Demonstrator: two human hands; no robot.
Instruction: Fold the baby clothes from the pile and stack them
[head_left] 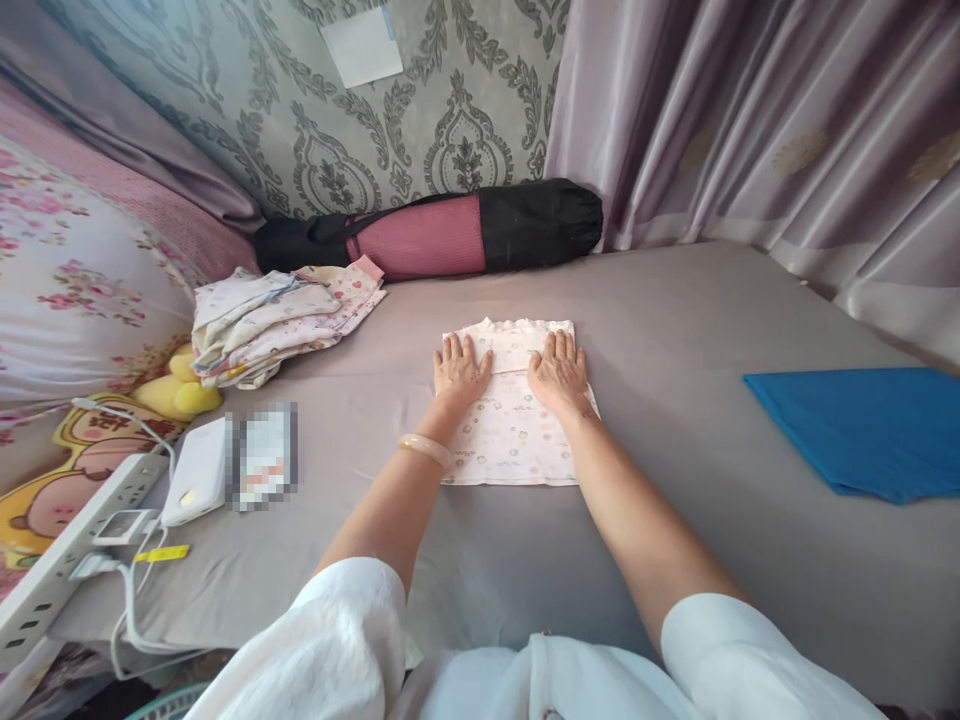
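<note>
A small folded white garment [512, 435] with a pale printed pattern and a frilled far edge lies flat on the grey bed sheet [675, 300]. My left hand [459, 369] rests palm down on its far left part, fingers stretched out. My right hand [558, 368] lies flat beside it on the far right part, fingers also spread. Neither hand grips anything. A pale bangle [425, 449] sits on my left wrist.
A pile of folded patterned clothes [274, 322] lies at the back left. A rolled pink mat in a black bag [442, 236] lies against the wall. A blue cloth [870, 425] is at the right. A power strip [60, 560], white power bank [196, 485] and yellow toy [180, 392] sit left.
</note>
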